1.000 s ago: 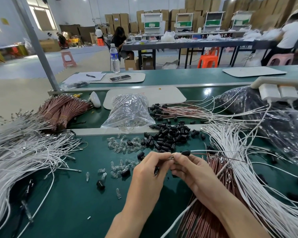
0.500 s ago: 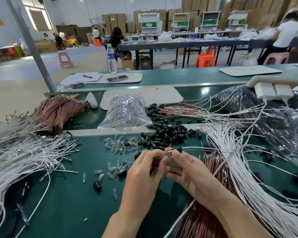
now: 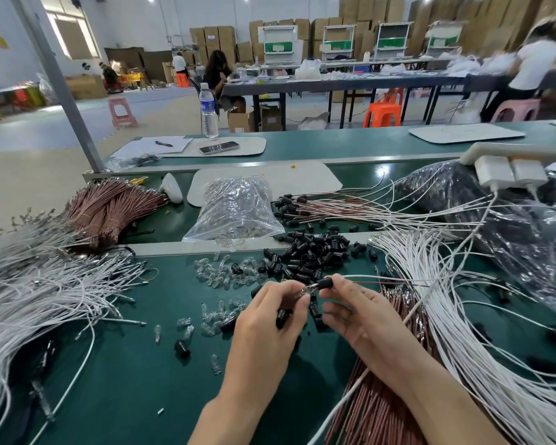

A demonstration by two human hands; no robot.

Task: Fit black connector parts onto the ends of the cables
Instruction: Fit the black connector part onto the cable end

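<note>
My left hand (image 3: pixel 272 319) and my right hand (image 3: pixel 353 311) meet above the green mat. My right fingertips pinch a black connector part (image 3: pixel 324 283) that sits on the end of a thin cable (image 3: pixel 379 279) running off to the right. The left fingertips pinch the metal tip poking out of that part, and several spare black parts (image 3: pixel 283 316) are tucked in the left palm. A pile of loose black connector parts (image 3: pixel 308 255) lies just beyond my hands. White cables (image 3: pixel 456 316) and brown cables (image 3: pixel 382 403) fan out at the right.
Small clear bulbs (image 3: pixel 225 271) are scattered left of the black pile, behind them a clear bag (image 3: pixel 235 208) of more. A big heap of white cables (image 3: pixel 36 293) fills the left, brown bundles (image 3: pixel 109 207) behind it. Finished cables (image 3: pixel 328 205) lie at the back. A power strip (image 3: pixel 507 168) hangs at right.
Both hands stayed together at the same spot; the black part now sits closer to the left fingertips on the cable end. The camera has shifted slightly.
</note>
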